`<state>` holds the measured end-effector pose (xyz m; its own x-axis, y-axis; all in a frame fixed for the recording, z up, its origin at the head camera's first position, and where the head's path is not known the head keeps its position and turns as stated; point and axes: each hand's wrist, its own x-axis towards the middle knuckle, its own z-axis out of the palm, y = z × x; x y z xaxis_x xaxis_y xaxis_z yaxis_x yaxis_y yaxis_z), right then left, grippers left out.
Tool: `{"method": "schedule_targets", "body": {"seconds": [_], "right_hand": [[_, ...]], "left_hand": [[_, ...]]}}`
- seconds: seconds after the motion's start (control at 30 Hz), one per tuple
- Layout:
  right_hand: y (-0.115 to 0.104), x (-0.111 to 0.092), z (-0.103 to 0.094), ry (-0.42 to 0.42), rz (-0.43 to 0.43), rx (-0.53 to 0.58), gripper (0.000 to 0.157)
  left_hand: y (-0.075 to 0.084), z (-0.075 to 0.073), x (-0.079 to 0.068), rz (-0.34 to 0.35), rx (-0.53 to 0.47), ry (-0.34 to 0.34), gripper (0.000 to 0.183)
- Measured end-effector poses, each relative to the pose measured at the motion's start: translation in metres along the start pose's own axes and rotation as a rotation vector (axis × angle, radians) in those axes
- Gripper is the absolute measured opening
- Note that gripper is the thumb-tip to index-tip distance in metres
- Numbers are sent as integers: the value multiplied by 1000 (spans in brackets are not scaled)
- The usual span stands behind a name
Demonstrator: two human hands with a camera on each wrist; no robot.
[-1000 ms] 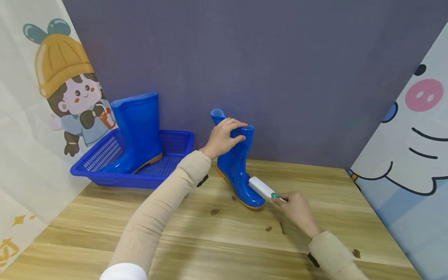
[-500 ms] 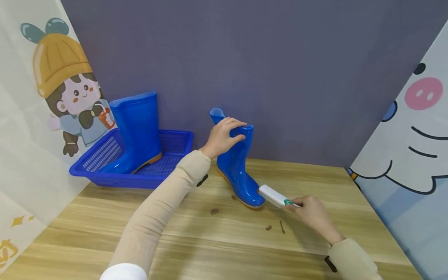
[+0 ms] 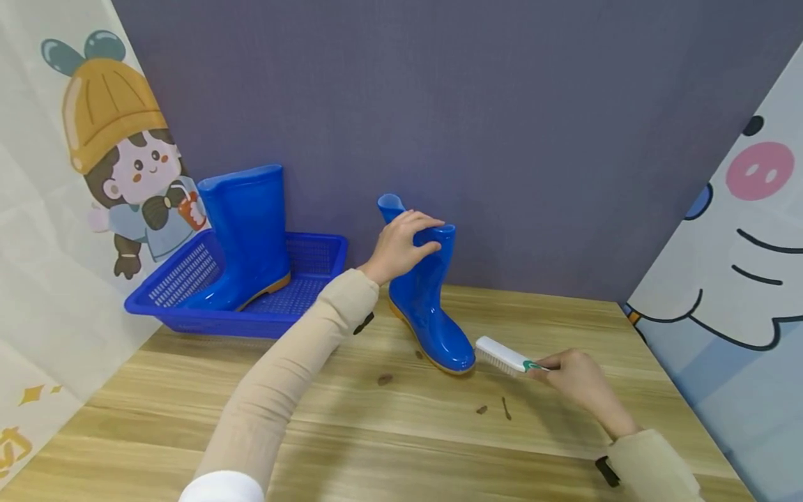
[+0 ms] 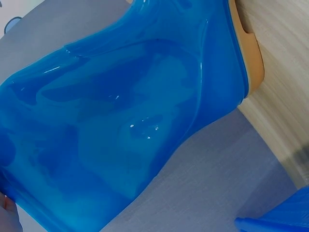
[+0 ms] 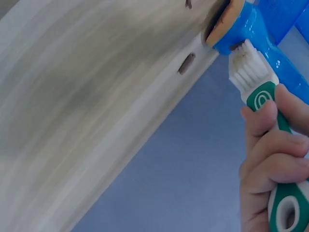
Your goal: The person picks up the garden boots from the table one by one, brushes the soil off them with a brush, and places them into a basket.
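A blue rain boot (image 3: 417,286) with a tan sole stands on the wooden table, toe toward the right front. At the top of its shaft my left hand (image 3: 400,245) grips the rim. The left wrist view is filled by the boot's glossy shaft (image 4: 120,111), with part of the hand (image 4: 9,215) at the lower left corner. My right hand (image 3: 580,380) holds a scrub brush (image 3: 500,354), white-headed with a green and white handle, just off the boot's toe. In the right wrist view fingers wrap the handle, and a brown spot (image 5: 236,46) shows by the bristles.
To the left, a blue plastic basket (image 3: 226,324) holds a second blue rain boot (image 3: 251,223). Several brown flakes, one of them a dark flake (image 3: 385,379), lie on the table (image 3: 376,446). A grey panel (image 3: 533,139) rises behind; printed sheets flank both sides.
The brush in my right hand has moved from the top of the boot's foot to the right and toward me, past the toe. My left hand and the boot have stayed put.
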<state>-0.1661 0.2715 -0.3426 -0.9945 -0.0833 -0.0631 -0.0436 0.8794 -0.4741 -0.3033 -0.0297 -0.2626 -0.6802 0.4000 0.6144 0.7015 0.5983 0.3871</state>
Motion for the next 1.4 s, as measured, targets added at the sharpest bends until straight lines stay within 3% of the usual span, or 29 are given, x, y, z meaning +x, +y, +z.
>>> {"method": "schedule_targets", "body": {"seconds": [0.13,0.43,0.73,1.07,1.2,1.4], "right_hand": [[-3,5,5,-13,5,39,41],[-12,18,20,44,-51,59,33],[-24,39,38,70,-26,105,33],[-36,49,41,155,-35,137,29],[-30,46,44,124,-40,121,30],[-15,40,32,127,-6,45,36]], "left_hand": [[1,-1,0,4,5,3,36],[2,-1,0,-4,4,-5,37],[1,0,0,-21,9,-12,37],[1,2,1,-29,10,-16,36],[0,3,1,-35,10,-17,36],[-1,4,3,-35,7,-17,36]]}}
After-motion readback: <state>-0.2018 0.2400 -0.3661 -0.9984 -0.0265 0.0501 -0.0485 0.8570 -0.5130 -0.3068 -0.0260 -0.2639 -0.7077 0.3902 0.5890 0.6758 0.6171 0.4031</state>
